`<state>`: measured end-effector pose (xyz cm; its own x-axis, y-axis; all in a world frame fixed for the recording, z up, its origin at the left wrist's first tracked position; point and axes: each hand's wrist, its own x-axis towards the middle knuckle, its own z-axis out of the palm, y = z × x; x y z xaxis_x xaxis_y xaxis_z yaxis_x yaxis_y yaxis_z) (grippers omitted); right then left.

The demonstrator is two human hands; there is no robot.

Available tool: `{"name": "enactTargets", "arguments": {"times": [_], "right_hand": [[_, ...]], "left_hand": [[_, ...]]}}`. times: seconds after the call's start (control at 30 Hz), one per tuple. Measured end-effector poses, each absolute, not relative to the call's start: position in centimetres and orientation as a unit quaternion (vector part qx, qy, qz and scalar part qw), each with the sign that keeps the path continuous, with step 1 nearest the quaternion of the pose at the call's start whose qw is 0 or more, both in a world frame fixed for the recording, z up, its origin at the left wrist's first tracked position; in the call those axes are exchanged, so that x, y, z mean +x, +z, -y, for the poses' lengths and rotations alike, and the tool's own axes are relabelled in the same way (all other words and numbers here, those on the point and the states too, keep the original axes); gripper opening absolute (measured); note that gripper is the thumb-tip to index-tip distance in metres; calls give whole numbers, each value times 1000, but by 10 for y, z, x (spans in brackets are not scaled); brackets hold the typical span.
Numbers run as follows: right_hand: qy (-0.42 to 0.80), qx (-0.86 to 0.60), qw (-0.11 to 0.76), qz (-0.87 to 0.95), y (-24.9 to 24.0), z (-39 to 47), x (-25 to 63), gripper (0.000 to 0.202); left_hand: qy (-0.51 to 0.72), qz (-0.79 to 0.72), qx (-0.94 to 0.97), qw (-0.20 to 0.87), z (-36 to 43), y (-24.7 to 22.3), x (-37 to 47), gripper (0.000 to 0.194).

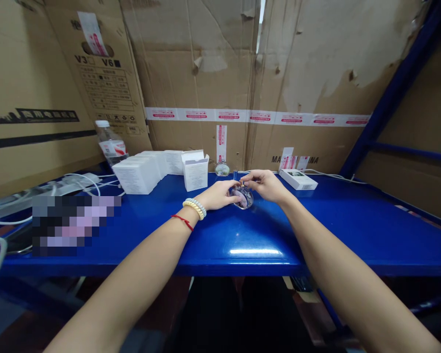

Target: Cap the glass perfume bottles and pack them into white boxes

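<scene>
1. Holds a round glass bottle (pixel 245 197) in the left grip (pixel 217 194), clamped from nine o'clock, thumb across the front face, fingers curled toward the top.
2. Pinches the bottle's neck with the right grip (pixel 266 185), fingertips together there, reaching in from two o'clock.
3. Has the bottle between both grips, over the blue counter (pixel 213 235); cannot tell whether touching down.
4. Shows a small blue cylinder (pixel 235 175) near eleven o'clock, close to the left fingertips.
5. Shows a second bottle (pixel 222 169) farther off at eleven, an open white box (pixel 196 175) at ten.
6. Shows a flat white box (pixel 298 180) between two and three, well apart.
</scene>
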<state>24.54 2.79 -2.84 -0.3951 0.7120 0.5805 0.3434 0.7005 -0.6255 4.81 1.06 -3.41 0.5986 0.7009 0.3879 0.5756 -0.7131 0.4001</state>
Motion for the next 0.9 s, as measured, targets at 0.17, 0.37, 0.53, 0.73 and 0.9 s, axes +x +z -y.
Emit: {"name": "enactTargets", "arguments": {"times": [0.17,0.37,0.53,0.73,0.9], "right_hand": [[182,-334,435,816,-26,-26,246,13],[98,-360,437,819,-23,-18,242,15],[19,-410,451,792,-25,-16,235,18],[48,-429,483,762,-30,-20,227,14],[-28,-447,436,781,-30,-16,223,14]], "left_hand": [[262,-349,892,116,-12,-34,49,47],[286,-393,871,70,-15,-40,52,50],[311,-435,826,180,-18,-46,57,28],[306,-445,815,207,-11,-47,66,48],[266,-493,821,110,-13,-47,68,40]]}}
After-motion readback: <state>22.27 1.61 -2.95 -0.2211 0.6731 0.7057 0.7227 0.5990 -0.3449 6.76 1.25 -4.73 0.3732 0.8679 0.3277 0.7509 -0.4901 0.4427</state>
